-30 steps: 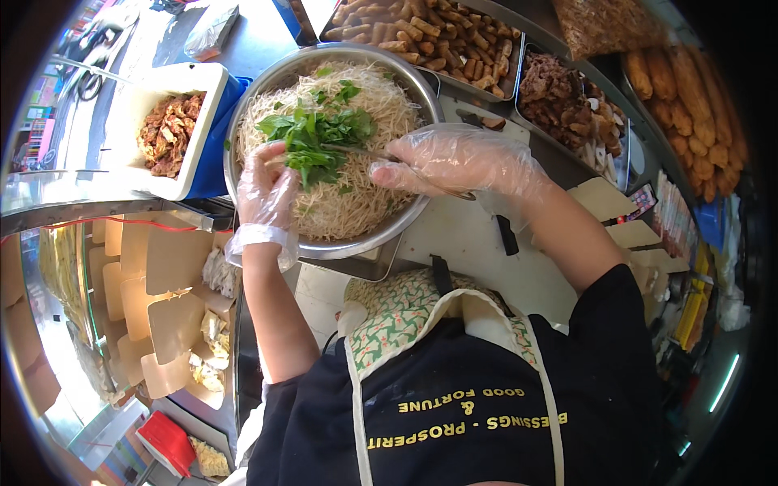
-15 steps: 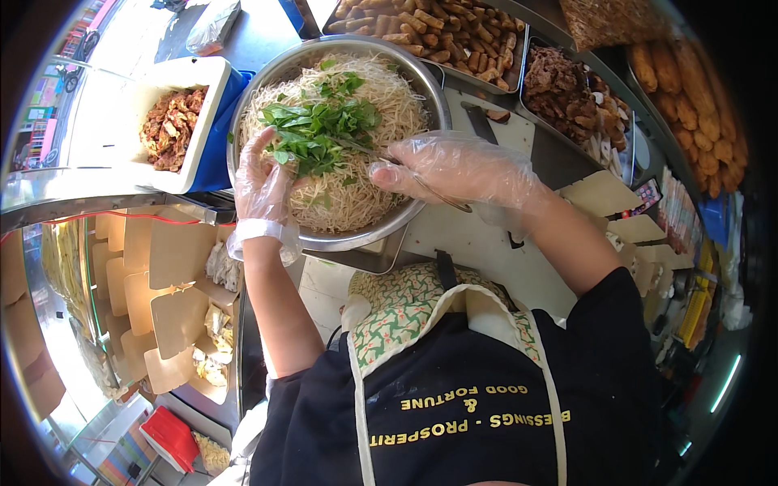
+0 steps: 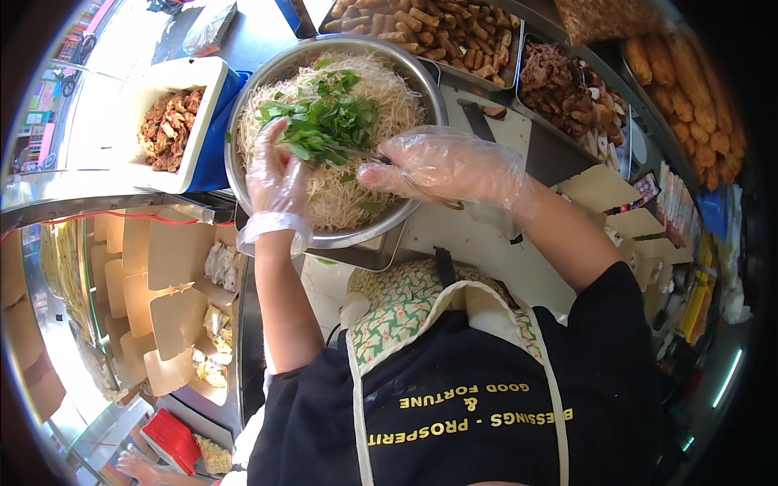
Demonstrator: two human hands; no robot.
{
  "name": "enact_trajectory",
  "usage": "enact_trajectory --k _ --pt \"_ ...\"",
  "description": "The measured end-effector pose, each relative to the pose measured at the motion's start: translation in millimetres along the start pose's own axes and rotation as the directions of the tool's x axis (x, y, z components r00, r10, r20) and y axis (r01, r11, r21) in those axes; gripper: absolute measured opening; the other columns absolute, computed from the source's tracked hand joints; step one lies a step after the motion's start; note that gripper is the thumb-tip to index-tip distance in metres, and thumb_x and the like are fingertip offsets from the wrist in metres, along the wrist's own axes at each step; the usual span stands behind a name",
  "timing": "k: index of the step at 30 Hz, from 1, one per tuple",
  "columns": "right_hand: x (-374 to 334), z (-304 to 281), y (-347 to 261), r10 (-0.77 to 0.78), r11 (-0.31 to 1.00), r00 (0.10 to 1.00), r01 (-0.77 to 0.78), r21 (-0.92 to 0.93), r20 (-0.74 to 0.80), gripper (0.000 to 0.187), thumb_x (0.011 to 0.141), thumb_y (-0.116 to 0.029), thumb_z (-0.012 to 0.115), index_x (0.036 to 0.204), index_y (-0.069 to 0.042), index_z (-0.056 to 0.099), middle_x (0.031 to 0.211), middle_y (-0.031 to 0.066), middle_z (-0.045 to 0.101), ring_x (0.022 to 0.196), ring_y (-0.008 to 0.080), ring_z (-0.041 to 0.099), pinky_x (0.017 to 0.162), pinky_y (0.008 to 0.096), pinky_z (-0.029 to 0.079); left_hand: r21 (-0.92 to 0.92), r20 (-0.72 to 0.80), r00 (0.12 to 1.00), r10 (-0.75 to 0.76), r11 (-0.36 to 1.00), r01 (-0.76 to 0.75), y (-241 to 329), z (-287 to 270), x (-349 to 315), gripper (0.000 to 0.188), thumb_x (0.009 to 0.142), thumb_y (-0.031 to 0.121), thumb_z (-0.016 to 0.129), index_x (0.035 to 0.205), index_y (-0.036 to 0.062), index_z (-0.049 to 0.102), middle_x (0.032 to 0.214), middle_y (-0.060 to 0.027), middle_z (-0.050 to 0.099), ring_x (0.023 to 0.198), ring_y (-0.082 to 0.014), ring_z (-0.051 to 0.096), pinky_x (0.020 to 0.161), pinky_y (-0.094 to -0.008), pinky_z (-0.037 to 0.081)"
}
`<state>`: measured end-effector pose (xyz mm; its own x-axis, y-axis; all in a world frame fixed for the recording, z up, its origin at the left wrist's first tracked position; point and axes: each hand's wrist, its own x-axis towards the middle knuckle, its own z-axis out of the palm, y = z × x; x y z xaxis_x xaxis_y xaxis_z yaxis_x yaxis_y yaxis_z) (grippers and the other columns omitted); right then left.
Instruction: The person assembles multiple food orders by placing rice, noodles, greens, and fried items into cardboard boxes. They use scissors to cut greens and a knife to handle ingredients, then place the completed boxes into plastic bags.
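A large steel bowl holds a heap of bean sprouts topped with green leaves. My left hand, in a clear plastic glove, closes around a bunch of the leaves at the bowl's left side. From the right, my gloved right hand grips metal scissors; a looped handle shows below the fingers. The thin blades point left into the leaves and are mostly hidden among them. Cut bits of leaf lie on the sprouts beside both hands.
Left of the bowl stands a blue-and-white box of reddish-brown pieces. Trays of fried rolls and dark chopped food line the far side. A knife lies on the white board. Another person's hand shows at lower left.
Both hands have shifted slightly; the left moved right, nearer the scissors, bringing the leaf bunch along. A few more leaf bits lie on the sprouts. Another person's hand has appeared at lower left.
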<state>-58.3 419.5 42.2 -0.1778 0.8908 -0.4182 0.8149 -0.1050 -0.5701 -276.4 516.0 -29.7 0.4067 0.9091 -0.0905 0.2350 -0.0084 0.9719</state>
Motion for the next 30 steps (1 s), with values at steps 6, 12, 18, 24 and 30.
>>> enact_trajectory --k 6,12,18,24,30 --pt "4.9 3.2 -8.0 0.002 1.0 0.997 -0.003 -0.012 -0.071 0.064 0.097 -0.059 0.046 0.098 0.003 0.064 0.095 0.0259 0.064 0.095 0.0392 0.063 0.086 0.0473 0.047 0.292 -0.047 0.992 0.119 0.951 -0.1 6.6 -2.5 4.1 0.056 0.089 -0.001 0.059 0.142 0.0127 0.046 0.084 -0.005 0.065 0.076 -0.013 0.062 0.07 -0.0297 0.051" --pt "10.5 4.3 2.9 -0.019 0.992 0.981 -0.005 -0.125 -0.195 0.059 0.095 -0.056 0.051 0.096 0.002 0.064 0.095 0.0228 0.065 0.097 0.0378 0.063 0.087 0.0471 0.047 0.51 -0.091 0.956 0.278 0.838 -0.195 25.6 -11.7 0.2 0.052 0.083 0.028 0.079 0.131 0.0203 0.059 0.086 -0.0053 0.062 0.069 -0.0155 0.059 0.069 -0.0319 0.052" --pt "6.6 -5.3 -8.5 -0.004 0.985 0.982 -0.028 -0.169 -0.188 0.056 0.093 -0.055 0.054 0.094 0.001 0.063 0.093 0.02 0.065 0.096 0.0364 0.063 0.086 0.0474 0.047 0.631 0.009 0.941 0.339 0.728 -0.268 16.9 22.9 6.8 0.042 0.076 0.009 0.074 0.116 0.0132 0.063 0.104 -0.0162 0.066 0.098 -0.0389 0.062 0.085 -0.0469 0.048" --pt "-27.9 -27.3 -5.8 -0.23 0.931 0.907 0.101 -0.35 -0.352 0.049 0.089 -0.049 0.061 0.082 -0.001 0.062 0.085 0.0179 0.063 0.093 0.0344 0.063 0.087 0.0466 0.047 0.732 -0.111 0.961 0.253 0.675 -0.093 -10.2 1.2 15.2 0.034 0.078 0.013 0.074 0.111 0.0144 0.066 0.102 -0.0141 0.068 0.1 -0.0361 0.061 0.086 -0.045 0.049" --pt "7.8 -4.6 -3.5 -0.096 0.943 0.889 -0.063 -0.326 -0.448 0.044 0.089 -0.046 0.063 0.095 -0.003 0.07 0.098 0.0128 0.068 0.101 0.0313 0.062 0.092 0.0419 0.049 0.88 -0.097 0.937 0.336 0.469 -0.077 -7.7 -13.8 48.4 0.034 0.079 0.015 0.071 0.113 0.0115 0.066 0.1 -0.0167 0.067 0.099 -0.0358 0.062 0.087 -0.0443 0.049"
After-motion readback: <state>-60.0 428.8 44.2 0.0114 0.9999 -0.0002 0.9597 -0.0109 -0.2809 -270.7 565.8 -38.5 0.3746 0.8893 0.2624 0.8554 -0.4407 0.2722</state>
